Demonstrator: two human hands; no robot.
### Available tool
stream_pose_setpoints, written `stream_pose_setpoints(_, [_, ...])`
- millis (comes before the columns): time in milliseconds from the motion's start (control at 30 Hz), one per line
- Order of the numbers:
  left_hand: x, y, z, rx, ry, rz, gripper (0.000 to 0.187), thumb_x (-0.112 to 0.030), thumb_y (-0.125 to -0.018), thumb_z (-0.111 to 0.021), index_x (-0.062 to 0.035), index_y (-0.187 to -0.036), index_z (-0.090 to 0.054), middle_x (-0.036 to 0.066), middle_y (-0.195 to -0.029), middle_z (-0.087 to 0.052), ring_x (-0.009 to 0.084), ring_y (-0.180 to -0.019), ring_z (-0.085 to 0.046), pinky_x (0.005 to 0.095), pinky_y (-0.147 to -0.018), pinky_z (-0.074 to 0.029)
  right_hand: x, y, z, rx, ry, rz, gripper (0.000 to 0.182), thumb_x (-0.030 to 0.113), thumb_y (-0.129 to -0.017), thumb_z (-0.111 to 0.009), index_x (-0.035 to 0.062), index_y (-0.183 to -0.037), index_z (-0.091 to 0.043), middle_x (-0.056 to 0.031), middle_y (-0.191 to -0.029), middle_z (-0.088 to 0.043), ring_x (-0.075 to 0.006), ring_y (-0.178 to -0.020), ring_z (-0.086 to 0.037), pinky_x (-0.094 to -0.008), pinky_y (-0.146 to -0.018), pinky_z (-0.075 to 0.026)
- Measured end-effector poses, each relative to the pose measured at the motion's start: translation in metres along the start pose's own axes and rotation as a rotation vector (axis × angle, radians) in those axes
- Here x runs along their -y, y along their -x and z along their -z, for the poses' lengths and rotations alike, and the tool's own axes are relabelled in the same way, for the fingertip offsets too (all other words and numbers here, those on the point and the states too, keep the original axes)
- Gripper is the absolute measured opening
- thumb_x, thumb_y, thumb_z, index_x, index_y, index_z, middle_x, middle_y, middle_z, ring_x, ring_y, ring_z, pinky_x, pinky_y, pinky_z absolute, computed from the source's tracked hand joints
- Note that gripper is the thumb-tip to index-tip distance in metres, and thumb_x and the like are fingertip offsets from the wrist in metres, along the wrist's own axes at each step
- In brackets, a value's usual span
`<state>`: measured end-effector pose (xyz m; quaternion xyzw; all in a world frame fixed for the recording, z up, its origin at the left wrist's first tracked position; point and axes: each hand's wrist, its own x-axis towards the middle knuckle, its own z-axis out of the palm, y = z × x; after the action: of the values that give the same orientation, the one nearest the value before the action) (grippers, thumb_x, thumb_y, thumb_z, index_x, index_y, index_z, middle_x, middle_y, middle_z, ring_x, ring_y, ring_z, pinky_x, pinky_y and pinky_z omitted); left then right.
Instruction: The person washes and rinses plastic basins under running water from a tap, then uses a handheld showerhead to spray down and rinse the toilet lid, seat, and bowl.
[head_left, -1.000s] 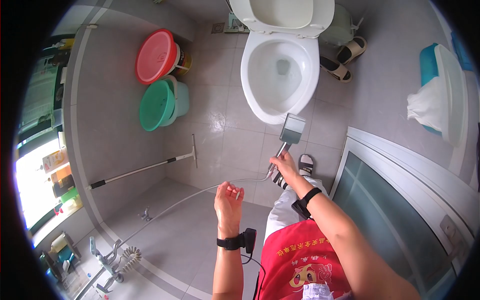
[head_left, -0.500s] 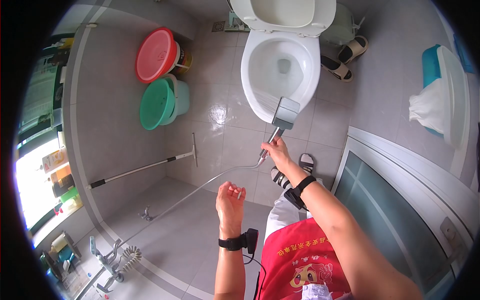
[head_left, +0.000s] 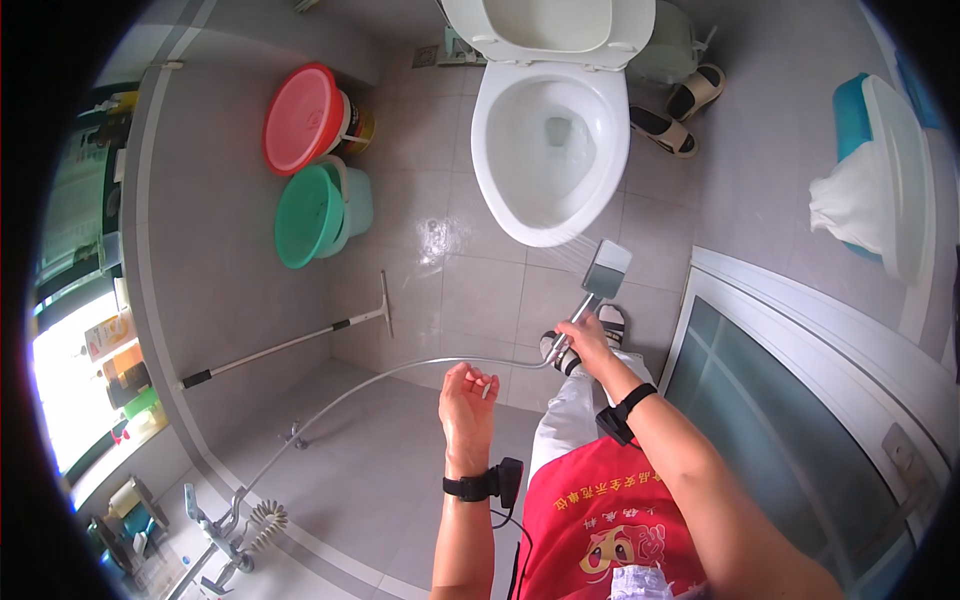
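My right hand is wrapped round the handle of a square shower head, which sprays thin jets of water to the left, in front of the toilet bowl. A metal hose runs from the handle in an arc to the wall tap at lower left. My left hand is raised near the middle, palm up with curled fingers; a small whitish thing shows at the fingertips, too small to name. The toilet's seat and lid are raised.
Red basin and green basin stand by the left wall with buckets. A squeegee leans there. Slippers lie right of the toilet. A glass-panelled door is at right. Wet floor tiles shine.
My right hand has drawn the shower head back towards me and to the right, so its spray falls nearer the toilet's front. The hose bends more. My left hand has hardly moved.
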<state>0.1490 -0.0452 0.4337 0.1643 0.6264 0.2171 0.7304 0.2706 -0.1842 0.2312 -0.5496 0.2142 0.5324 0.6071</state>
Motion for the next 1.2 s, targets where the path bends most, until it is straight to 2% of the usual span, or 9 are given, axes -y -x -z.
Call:
stream_pose_setpoints(100, [0.000, -0.001, -0.002, 0.020, -0.008, -0.006, 0.014, -0.018, -0.095, -0.055, -0.0088, -0.085, -0.054, 0.002, -0.078, -0.054, 0.0152, -0.077, -0.053, 0.0364, -0.084, -0.046, 0.005, 0.007, 0.010, -0.031, 0.013, 0.025, 0.023, 0.006, -0.079, -0.068, 0.0092, -0.094, -0.051, -0.0025, -0.080, -0.057, -0.0119, -0.071, -0.054, -0.0268, -0.063, -0.044])
stream_pose_setpoints(300, [0.002, -0.001, -0.006, 0.035, -0.021, 0.008, 0.015, -0.019, -0.095, -0.054, -0.0089, -0.084, -0.053, 0.002, -0.078, -0.053, 0.0154, -0.078, -0.053, 0.0367, -0.085, -0.045, 0.030, 0.008, 0.029, -0.074, 0.005, 0.058, 0.030, 0.005, -0.075, -0.070, 0.0087, -0.097, -0.050, 0.0019, -0.078, -0.051, -0.0094, -0.070, -0.052, -0.0263, -0.063, -0.043])
stream_pose_setpoints(467, [0.003, 0.000, -0.011, 0.037, -0.038, 0.019, 0.015, -0.019, -0.095, -0.055, -0.0092, -0.084, -0.054, 0.001, -0.078, -0.053, 0.0154, -0.078, -0.052, 0.0367, -0.086, -0.044, 0.051, -0.001, 0.050, -0.143, 0.033, 0.057, 0.032, 0.004, -0.075, -0.070, 0.0086, -0.099, -0.049, 0.0009, -0.079, -0.052, -0.0092, -0.069, -0.052, -0.0261, -0.061, -0.043])
stream_pose_setpoints(600, [0.002, 0.001, -0.016, 0.028, -0.047, 0.004, 0.015, -0.019, -0.095, -0.055, -0.0095, -0.083, -0.054, 0.001, -0.077, -0.053, 0.0151, -0.078, -0.052, 0.0363, -0.086, -0.044, 0.078, -0.008, 0.064, -0.121, -0.021, 0.089, 0.037, 0.002, -0.075, -0.071, 0.0094, -0.101, -0.047, -0.0001, -0.081, -0.053, -0.0102, -0.068, -0.054, -0.0266, -0.061, -0.045])
stream_pose_setpoints(700, [0.002, 0.000, -0.016, 0.037, -0.053, 0.003, 0.015, -0.019, -0.095, -0.055, -0.0095, -0.083, -0.054, 0.001, -0.078, -0.053, 0.0150, -0.078, -0.052, 0.0362, -0.085, -0.044, 0.104, -0.010, 0.062, -0.104, -0.109, 0.139, 0.033, 0.002, -0.077, -0.070, 0.0089, -0.100, -0.047, -0.0005, -0.080, -0.055, -0.0107, -0.067, -0.054, -0.0267, -0.062, -0.046])
stream_pose_setpoints(833, [0.004, 0.000, -0.016, 0.053, -0.045, 0.007, 0.015, -0.019, -0.095, -0.055, -0.0096, -0.083, -0.053, 0.001, -0.078, -0.053, 0.0150, -0.078, -0.052, 0.0364, -0.086, -0.043, 0.132, -0.022, 0.060, -0.097, -0.114, 0.175, 0.022, 0.003, -0.082, -0.067, 0.0086, -0.095, -0.050, -0.0052, -0.083, -0.062, -0.0079, -0.064, -0.050, -0.0238, -0.064, -0.044])
stream_pose_setpoints(1067, [0.004, 0.002, -0.019, 0.059, -0.046, 0.011, 0.010, -0.017, -0.095, -0.054, -0.0105, -0.087, -0.052, 0.000, -0.078, -0.052, 0.0145, -0.078, -0.051, 0.0364, -0.085, -0.043, 0.172, -0.060, 0.056, -0.052, -0.201, 0.246, 0.023, 0.001, -0.081, -0.067, 0.0069, -0.096, -0.051, -0.0064, -0.083, -0.061, -0.0110, -0.065, -0.054, -0.0253, -0.066, -0.047])
stream_pose_setpoints(1200, [0.003, 0.003, -0.020, 0.050, -0.051, 0.005, 0.012, -0.017, -0.095, -0.055, -0.0104, -0.085, -0.053, 0.000, -0.078, -0.052, 0.0144, -0.078, -0.051, 0.0362, -0.085, -0.043, 0.202, -0.074, 0.048, -0.026, -0.179, 0.253, 0.021, 0.001, -0.080, -0.066, 0.0073, -0.089, -0.049, -0.0015, -0.071, -0.055, -0.0090, -0.058, -0.049, -0.0262, -0.060, -0.044])
